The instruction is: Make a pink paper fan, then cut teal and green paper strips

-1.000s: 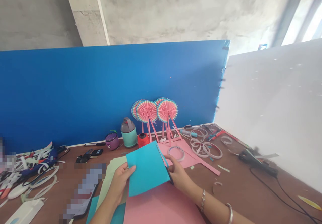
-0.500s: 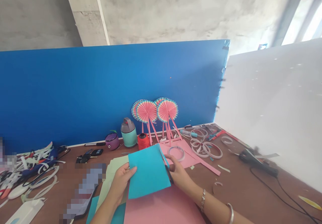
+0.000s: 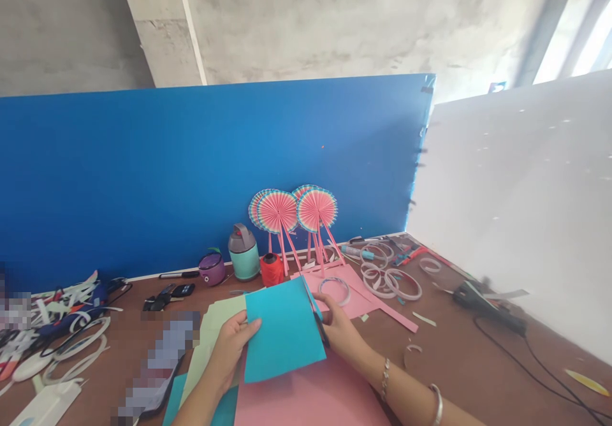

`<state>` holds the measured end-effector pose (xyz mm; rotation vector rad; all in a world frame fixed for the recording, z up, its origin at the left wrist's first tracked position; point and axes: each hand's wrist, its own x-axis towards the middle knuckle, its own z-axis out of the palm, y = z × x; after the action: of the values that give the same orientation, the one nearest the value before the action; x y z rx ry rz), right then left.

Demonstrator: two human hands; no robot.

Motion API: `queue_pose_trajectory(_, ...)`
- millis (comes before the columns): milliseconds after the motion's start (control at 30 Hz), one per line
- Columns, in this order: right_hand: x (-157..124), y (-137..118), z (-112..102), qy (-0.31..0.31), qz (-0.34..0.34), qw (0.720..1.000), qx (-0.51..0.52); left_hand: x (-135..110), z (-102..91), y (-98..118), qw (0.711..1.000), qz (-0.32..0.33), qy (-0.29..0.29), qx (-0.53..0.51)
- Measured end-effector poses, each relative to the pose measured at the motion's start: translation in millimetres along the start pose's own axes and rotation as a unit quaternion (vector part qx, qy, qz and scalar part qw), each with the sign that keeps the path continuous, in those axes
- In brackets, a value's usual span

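A blue sheet of paper [image 3: 284,330] is held up over a pink sheet [image 3: 306,397]. My left hand [image 3: 234,340] pinches its left edge, thumb on top. At the right edge my right hand [image 3: 342,330] grips scissors [image 3: 324,331], whose dark handles show only in part behind the paper and fingers. A narrow blue strip [image 3: 310,297] stands partly apart from the sheet along that edge, close to the fingertips. Beneath my left hand lie pale green sheets [image 3: 206,337] and more blue paper [image 3: 176,397].
Several pleated pink paper fans [image 3: 278,212] lean on the blue partition [image 3: 143,177]. Near them stand a turquoise flask [image 3: 245,260], a purple pot [image 3: 211,268] and red thread [image 3: 272,270]. Tape rolls [image 3: 404,284] lie right, a corded black tool [image 3: 495,308] farther right, a phone [image 3: 160,365] left.
The blue sheet has dipped slightly at its lower edge, with both hands in nearly the same place. The view has shifted very little; both grips stay the same.
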<state>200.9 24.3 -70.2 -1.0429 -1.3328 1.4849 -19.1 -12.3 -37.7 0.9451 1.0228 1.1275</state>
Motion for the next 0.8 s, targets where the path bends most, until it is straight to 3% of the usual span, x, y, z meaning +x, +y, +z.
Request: queue_pose_trajectory(800,2.4,2.1,-1.1,-0.013,-0.009,0.999,0.045,1.5,0.6,-3.5,0.999,-0.001,-0.024,-0.025)
